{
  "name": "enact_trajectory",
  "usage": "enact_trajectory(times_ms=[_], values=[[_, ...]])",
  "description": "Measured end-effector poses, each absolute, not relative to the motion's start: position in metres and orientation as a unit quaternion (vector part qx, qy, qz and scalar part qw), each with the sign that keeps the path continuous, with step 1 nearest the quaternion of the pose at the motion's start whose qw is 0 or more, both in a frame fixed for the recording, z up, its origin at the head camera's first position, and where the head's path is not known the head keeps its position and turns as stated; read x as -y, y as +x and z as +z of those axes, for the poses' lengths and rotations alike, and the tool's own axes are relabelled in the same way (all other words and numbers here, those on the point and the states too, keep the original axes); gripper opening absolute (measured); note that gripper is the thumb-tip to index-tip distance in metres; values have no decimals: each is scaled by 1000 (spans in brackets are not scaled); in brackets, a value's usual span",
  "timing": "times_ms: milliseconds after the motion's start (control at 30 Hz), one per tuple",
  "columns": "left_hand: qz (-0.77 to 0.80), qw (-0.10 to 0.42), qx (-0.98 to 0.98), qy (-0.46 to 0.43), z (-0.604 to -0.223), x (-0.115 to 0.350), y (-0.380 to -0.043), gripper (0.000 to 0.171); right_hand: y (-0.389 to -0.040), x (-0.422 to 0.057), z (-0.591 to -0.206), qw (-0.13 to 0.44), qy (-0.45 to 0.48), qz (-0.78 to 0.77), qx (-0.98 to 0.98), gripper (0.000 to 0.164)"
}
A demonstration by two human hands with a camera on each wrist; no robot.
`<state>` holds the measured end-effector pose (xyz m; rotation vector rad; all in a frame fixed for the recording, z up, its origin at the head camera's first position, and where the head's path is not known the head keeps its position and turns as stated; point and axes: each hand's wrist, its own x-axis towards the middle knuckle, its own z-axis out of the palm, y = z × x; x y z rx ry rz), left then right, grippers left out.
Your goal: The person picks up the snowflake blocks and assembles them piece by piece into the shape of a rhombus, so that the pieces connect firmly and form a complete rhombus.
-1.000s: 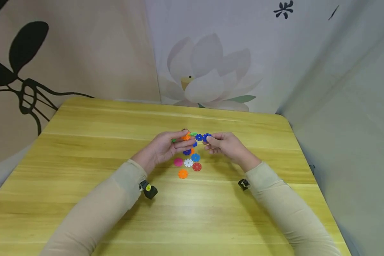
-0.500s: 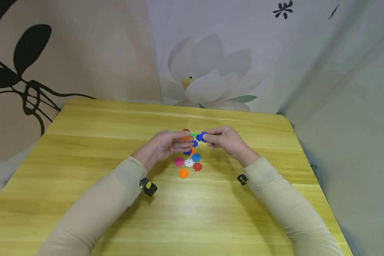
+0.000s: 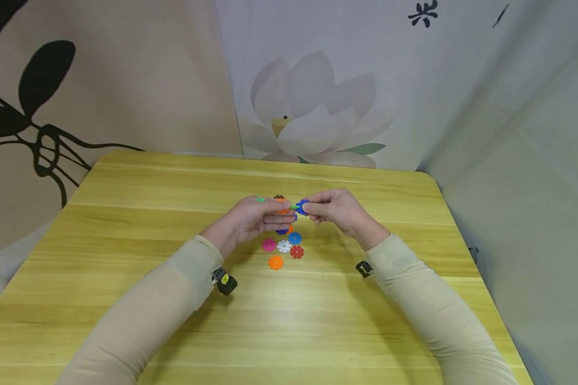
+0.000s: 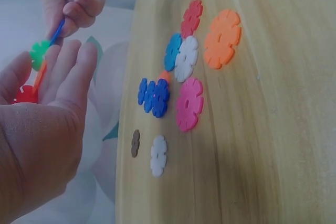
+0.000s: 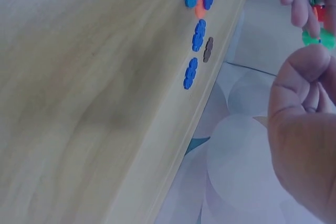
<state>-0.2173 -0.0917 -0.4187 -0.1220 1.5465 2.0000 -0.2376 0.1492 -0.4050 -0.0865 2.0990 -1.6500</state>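
Observation:
My left hand holds a small chain of notched, flower-shaped plastic discs between thumb and fingers. In the left wrist view the chain shows a red disc, an orange disc standing edge-on, and a green disc. Another green disc peeks out behind the left hand. Thumb and fingers of my right hand pinch a blue disc. Its edge meets the green disc at the chain's end; how deep the notches sit is too small to tell. Both hands are raised above the tabletop.
Beneath the hands lie loose discs on the wooden table: pink, white, light blue, red, orange, brown and several dark blue ones. A printed curtain hangs behind the table.
My right hand has moved left with the blue disc, from apart to touching the green disc of the chain. The left hand has stayed nearly in place, with the chain turned slightly.

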Motion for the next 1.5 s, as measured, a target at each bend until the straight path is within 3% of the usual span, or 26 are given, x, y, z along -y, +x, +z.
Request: enact_trajectory(times_ms=[800, 1100, 1267, 1500], values=[[732, 298, -613, 9, -414, 97, -212, 25, -221, -140, -404, 199, -62, -623, -754, 28], [782, 360, -509, -2, -422, 100, -208, 57, -230, -148, -406, 224, -57, -574, -785, 33], [813, 394, -429, -9, -425, 102, -206, 62, -234, -155, -412, 267, -37, -588, -763, 40], [841, 396, -369, -17, -429, 103, -204, 76, -236, -155, -413, 295, -21, -625, -722, 41]])
